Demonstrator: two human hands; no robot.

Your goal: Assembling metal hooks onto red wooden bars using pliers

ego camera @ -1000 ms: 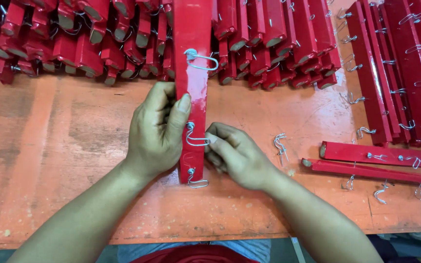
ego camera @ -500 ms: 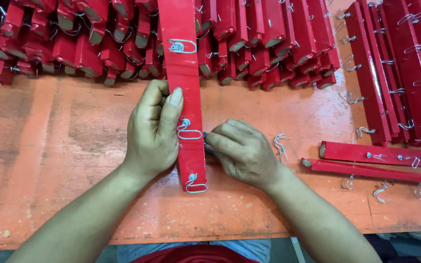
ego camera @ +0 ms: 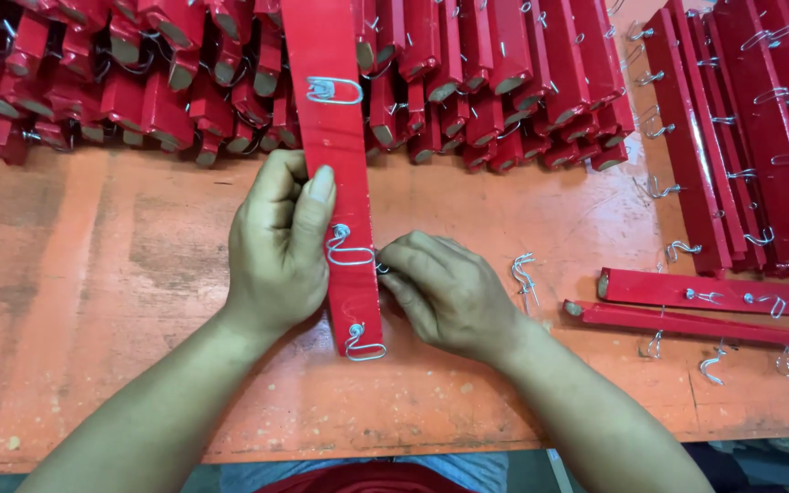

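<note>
Lying lengthwise on the orange bench [ego camera: 120, 274], running away from the body, with its far end reaching in among the heaped red pieces: the red wooden slat [ego camera: 340, 173]. Carrying three silvery wire hooks on its face, one near the far end [ego camera: 334, 89], one at the middle [ego camera: 349, 248], one at the near end [ego camera: 363, 343]. Pressing against the slat's left edge, the left hand [ego camera: 276, 246], fingers curled together around that edge and the thumb lying flat on the red face just above the middle hook. Meeting the slat's right edge beside the middle hook, the right hand [ego camera: 449, 292], fingertips pinched together at the hook's wire end; hard to tell whether anything small is sitting between them.

Resting loose on the bench just right of the right hand, a spare wire hook [ego camera: 524, 274]. Lying farther right, two finished slats [ego camera: 714, 306] side by side, pointing across the bench, with a few more loose hooks [ego camera: 710, 365] scattered near them. Filling the far edge of the bench, a dense pile of short red pieces [ego camera: 139, 82], and stacked at the far right, long red slats with hooks [ego camera: 751, 137].
</note>
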